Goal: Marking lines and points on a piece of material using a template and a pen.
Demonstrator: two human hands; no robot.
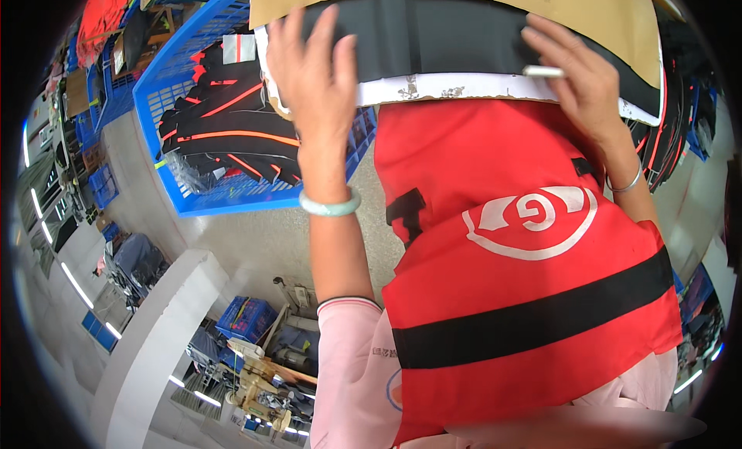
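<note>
Black panel [456, 39] is laid on the white board [495, 86], along its near edge. Step looks like flattening the panel; a judgement only. Best smoothed from the middle outward, with even, light pressure at both ends so it isn't stretched; its near edge should be kept in line with the board's. Brown sheet [607, 20] shouldn't be nudged, and the white stick [541, 71] should be kept from dragging on the panel.

Left hand [315, 86] is opened, fingers spread at the left end, nothing gripped; contact can't be told. Right hand [583, 82] is half-curled at the right end, stick pinched.

Panel: plain black, long, gently curved, mostly flat. Darker band seen across it, left of middle; crease or shadow can't be told.
</note>
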